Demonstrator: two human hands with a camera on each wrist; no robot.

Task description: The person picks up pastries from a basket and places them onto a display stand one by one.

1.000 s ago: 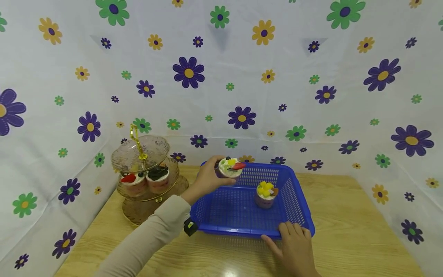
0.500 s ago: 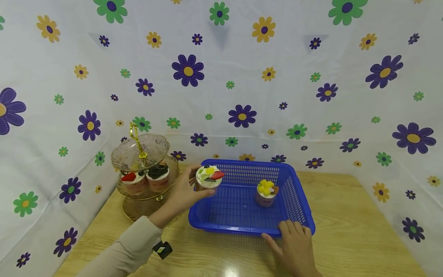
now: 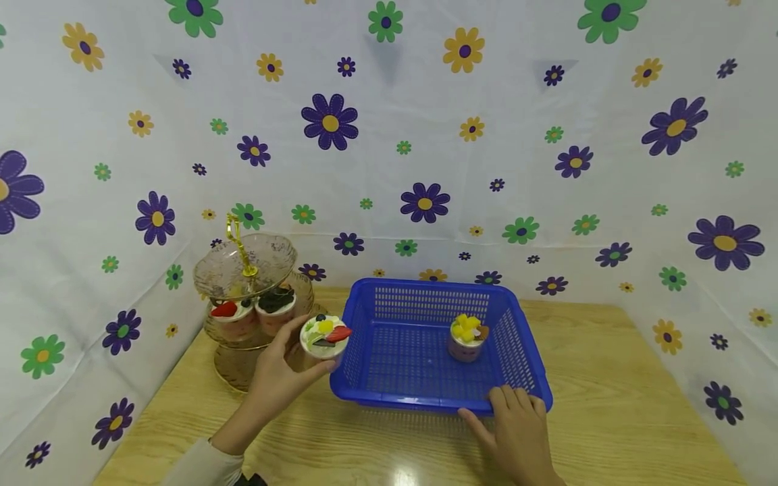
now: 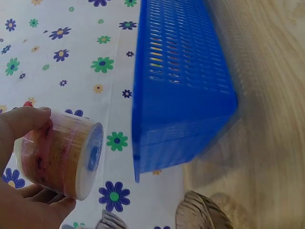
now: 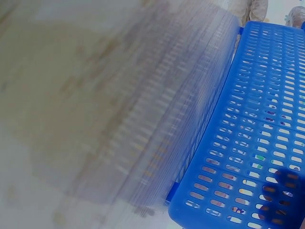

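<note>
Holding: my left fingers [image 3: 286, 337] pinch the sides of a fruit cup [image 3: 325, 336], spread only as wide as its body.
Fruit cup: just left of the blue basket [image 3: 419, 402], roughly upright, its base lifted clear of the desk [image 3: 608, 391].
Basket rim: my right fingers [image 3: 515, 408] are bent over its near edge, towards the right corner, with no cup in them.
Yellow-topped cup [image 3: 467, 344]: standing in the basket's right half.
Tiered stand [image 3: 273, 260]: left of the basket, with a strawberry cup [image 3: 233, 329] and a dark-topped cup [image 3: 276, 318] below its top tier.
Cup step: mid-transfer, I judge, probably from basket to stand.
Next move: likely calls for a level, low approach under that top tier, without bumping the others.
</note>
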